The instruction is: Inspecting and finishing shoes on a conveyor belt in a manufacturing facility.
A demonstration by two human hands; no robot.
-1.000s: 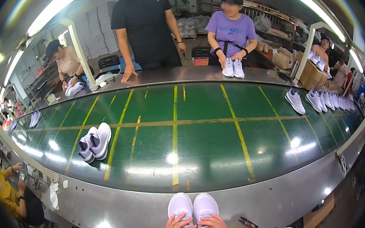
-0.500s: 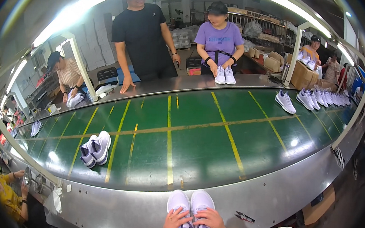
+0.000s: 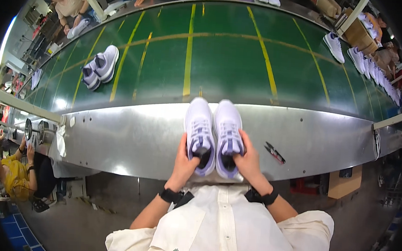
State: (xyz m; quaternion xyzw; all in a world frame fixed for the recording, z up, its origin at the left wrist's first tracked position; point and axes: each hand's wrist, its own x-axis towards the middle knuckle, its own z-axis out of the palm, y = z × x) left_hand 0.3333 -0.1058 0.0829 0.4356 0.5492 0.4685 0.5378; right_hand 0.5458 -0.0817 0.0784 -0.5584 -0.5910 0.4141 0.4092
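Note:
A pair of pale lavender sneakers stands side by side before me, toes pointing away, on the metal ledge. My left hand (image 3: 183,160) grips the left sneaker (image 3: 200,121) along its outer side, with the thumb in the heel opening. In the same way my right hand (image 3: 250,160) is closed around the right sneaker (image 3: 227,120), its thumb at the collar. Both shoes are laced, with dark insides and purple tabs. To the right of my right hand lies a small pair of thread snips (image 3: 274,152) with dark blades.
Beyond the metal ledge (image 3: 116,133) runs a green conveyor belt (image 3: 163,71) with yellow lines. Another sneaker pair (image 3: 100,66) lies on it at left; a row of sneakers (image 3: 368,65) stands at far right. Co-workers stand across the belt, and one in yellow (image 3: 18,173) sits at left.
The view has tilted down. My hands have shifted from the laces to the outer sides and heels of the two sneakers. The pair on the belt at left looks about the same.

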